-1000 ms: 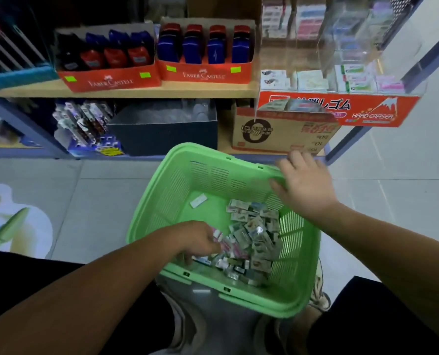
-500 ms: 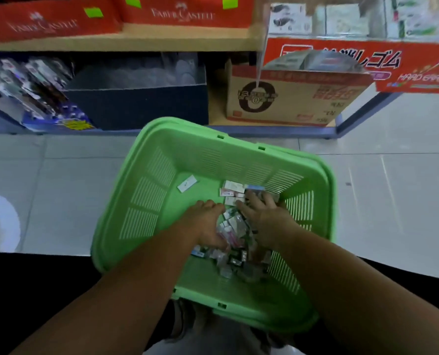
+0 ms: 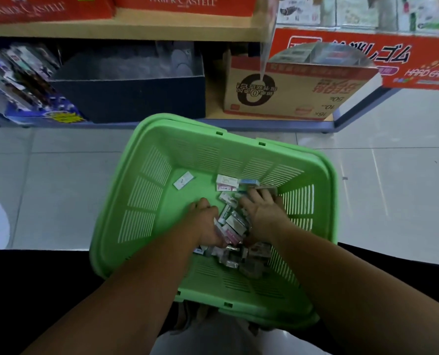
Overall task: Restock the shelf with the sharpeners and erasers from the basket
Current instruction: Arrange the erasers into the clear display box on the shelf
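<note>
Restocking looks far from done: the packets (image 3: 235, 224) lie heaped at the near right of the green basket (image 3: 141, 155), none on the shelf (image 3: 126, 32), with the left hand (image 3: 207, 222) curled among them, its grip hidden, and the right hand (image 3: 263, 213) spread on top.

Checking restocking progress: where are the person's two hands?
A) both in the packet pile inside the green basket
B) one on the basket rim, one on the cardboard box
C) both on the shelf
A: the left hand and right hand both reach into the small packets in the green basket.
</note>
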